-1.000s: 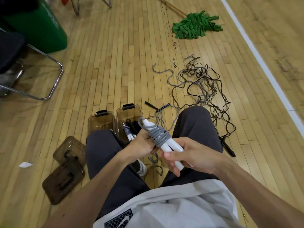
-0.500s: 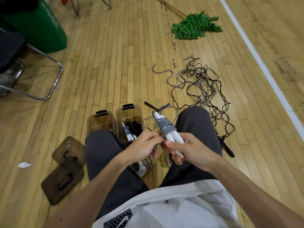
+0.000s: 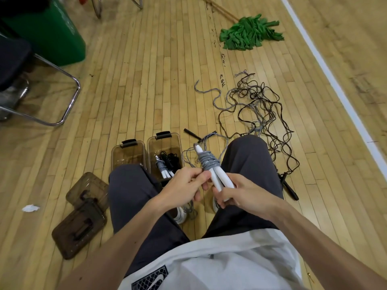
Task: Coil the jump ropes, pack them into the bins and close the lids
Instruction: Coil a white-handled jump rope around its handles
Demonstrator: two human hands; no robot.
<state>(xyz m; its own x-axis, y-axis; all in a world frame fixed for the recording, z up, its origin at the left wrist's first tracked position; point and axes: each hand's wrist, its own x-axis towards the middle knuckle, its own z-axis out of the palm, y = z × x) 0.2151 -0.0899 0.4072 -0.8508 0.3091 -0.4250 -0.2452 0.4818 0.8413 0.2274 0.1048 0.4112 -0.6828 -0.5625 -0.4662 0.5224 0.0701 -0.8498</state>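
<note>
Two hands on one jump rope (image 3: 208, 162), held above the knees: the right hand (image 3: 247, 195) has its grip curled round the paired white handles (image 3: 217, 180), the left hand (image 3: 184, 185) pinches the grey cord wound about them. Just beyond, two open bins (image 3: 134, 145) sit on the wooden gym floor (image 3: 146, 80), one holding coiled ropes (image 3: 167, 162), their lids (image 3: 78, 229) lying left; loose ropes (image 3: 257, 114) tangle further right, with a green mop (image 3: 249, 33), white line (image 3: 326, 70) and chair (image 3: 73, 101) at the edges.

Wood gym floor (image 3: 146, 80) w/ white line (image 3: 326, 65), green bin (image 3: 52, 34), chrome chair frame (image 3: 69, 101).
</note>
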